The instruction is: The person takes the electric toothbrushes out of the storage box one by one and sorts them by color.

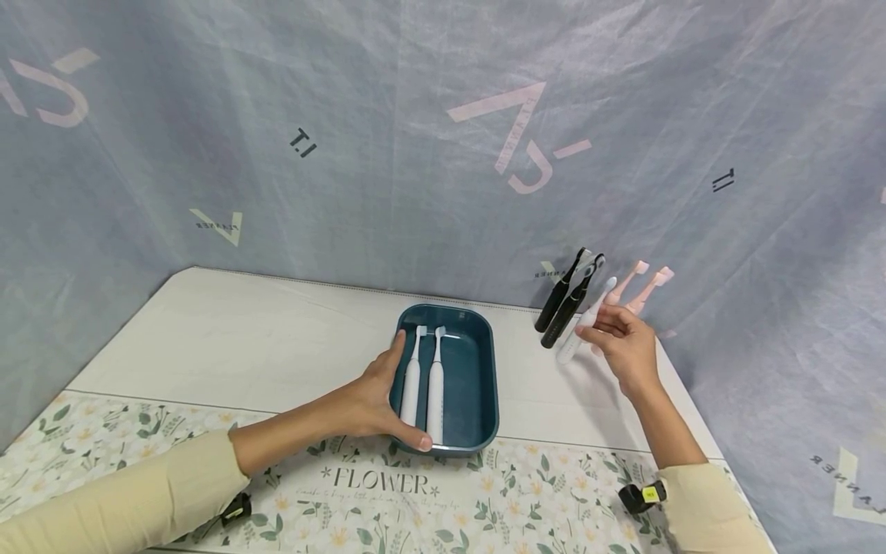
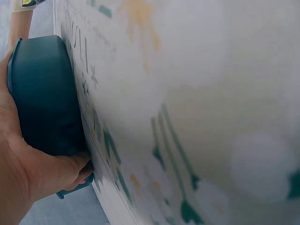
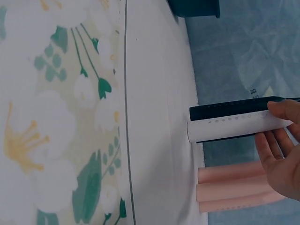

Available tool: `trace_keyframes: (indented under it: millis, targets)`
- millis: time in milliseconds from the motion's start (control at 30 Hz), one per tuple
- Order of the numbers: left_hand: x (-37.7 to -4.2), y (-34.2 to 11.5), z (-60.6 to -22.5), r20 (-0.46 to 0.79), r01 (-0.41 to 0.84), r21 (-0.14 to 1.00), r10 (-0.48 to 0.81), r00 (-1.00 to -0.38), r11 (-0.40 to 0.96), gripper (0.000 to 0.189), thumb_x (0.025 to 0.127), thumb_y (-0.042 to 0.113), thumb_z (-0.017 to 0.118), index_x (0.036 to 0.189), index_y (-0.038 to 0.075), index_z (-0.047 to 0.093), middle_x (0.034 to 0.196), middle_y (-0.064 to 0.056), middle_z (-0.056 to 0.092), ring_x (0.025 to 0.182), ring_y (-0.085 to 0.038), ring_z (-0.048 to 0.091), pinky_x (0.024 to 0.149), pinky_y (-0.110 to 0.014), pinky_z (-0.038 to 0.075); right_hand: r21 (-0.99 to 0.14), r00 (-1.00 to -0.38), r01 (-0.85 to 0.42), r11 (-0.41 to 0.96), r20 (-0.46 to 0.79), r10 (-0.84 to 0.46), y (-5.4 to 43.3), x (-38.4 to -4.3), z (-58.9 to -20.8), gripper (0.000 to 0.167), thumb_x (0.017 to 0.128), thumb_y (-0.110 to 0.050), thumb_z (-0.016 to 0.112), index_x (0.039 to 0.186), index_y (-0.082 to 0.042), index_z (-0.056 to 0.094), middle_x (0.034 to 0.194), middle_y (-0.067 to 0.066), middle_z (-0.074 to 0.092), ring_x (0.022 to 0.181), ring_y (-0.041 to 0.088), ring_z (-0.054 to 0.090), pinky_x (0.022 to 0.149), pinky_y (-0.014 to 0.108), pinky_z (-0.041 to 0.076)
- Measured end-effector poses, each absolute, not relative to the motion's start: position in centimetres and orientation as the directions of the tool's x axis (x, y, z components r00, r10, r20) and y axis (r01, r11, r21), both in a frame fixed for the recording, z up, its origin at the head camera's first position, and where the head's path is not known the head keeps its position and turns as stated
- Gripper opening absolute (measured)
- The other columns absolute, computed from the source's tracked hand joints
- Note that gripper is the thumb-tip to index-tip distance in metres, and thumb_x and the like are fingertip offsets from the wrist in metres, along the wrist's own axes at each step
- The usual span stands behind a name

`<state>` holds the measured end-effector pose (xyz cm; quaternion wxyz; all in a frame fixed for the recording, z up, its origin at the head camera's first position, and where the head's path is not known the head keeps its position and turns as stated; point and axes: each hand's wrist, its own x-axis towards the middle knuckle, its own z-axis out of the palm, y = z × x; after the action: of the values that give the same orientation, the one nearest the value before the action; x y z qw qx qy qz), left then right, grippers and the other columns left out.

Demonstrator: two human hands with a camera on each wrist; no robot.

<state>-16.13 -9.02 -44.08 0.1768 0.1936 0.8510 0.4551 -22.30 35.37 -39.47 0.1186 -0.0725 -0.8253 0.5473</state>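
My left hand [image 1: 370, 400] grips the left side of a dark teal tray [image 1: 471, 392], its thumb over the front rim and its fingers along the left wall. Inside the tray, two white electric toothbrushes [image 1: 435, 392] lie side by side, heads toward the back. Between thumb and fingers, my right hand [image 1: 626, 350] pinches another white electric toothbrush [image 3: 225, 126], which stands tilted with its head up. Just left of it are black electric toothbrushes [image 1: 554, 304]. Pink electric toothbrushes [image 3: 229, 190] stand behind and right of the hand, partly hidden by it in the head view.
The white tabletop [image 1: 277, 331] has a floral mat or print [image 1: 526, 500] along its front. A grey-blue cloth [image 1: 388, 192] hangs behind and at both sides, close to the upright toothbrushes.
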Motion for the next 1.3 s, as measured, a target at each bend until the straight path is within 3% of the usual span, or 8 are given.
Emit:
trace_keyframes:
  millis: [700, 1033, 1300]
  targets:
    - [-16.0, -9.1, -43.9, -0.126, 0.159, 0.850, 0.486, -0.865, 0.502, 0.177, 0.066, 0.053, 0.110, 0.180, 0.025, -0.022, 0.189, -0.026, -0.004, 0.176, -0.050, 0.004, 0.133, -0.077, 0.027, -0.908, -0.951, -0.011, 0.419, 0.139, 0.276, 35.2, -20.8, -40.4, 0.052, 0.093, -0.008, 0.093, 0.138, 0.005, 0.070, 0.099, -0.024, 0.075, 0.091, -0.011, 0.073, 0.083, 0.010, 0.060]
    - [-16.1, -9.1, -44.0, -0.125, 0.162, 0.848, 0.487, -0.864, 0.504, 0.177, 0.066, 0.054, 0.110, 0.180, 0.024, -0.022, 0.189, -0.026, -0.006, 0.177, -0.050, 0.003, 0.133, -0.077, 0.027, -0.889, -0.957, 0.122, 0.442, 0.012, 0.290, 35.3, -20.1, -40.5, 0.053, 0.097, -0.017, 0.092, 0.140, 0.004, 0.069, 0.086, -0.028, 0.072, 0.083, -0.009, 0.072, 0.078, 0.019, 0.065]
    - [-16.1, -9.0, -44.0, -0.137, 0.149, 0.848, 0.481, -0.866, 0.509, 0.178, 0.065, 0.052, 0.111, 0.180, 0.025, -0.022, 0.189, -0.027, -0.004, 0.176, -0.051, 0.005, 0.133, -0.077, 0.028, -0.868, -0.982, 0.171, 0.466, -0.111, 0.155, 35.1, -19.2, -40.3, 0.055, 0.100, -0.023, 0.089, 0.143, 0.003, 0.067, 0.095, -0.020, 0.075, 0.090, -0.002, 0.076, 0.083, 0.022, 0.066]
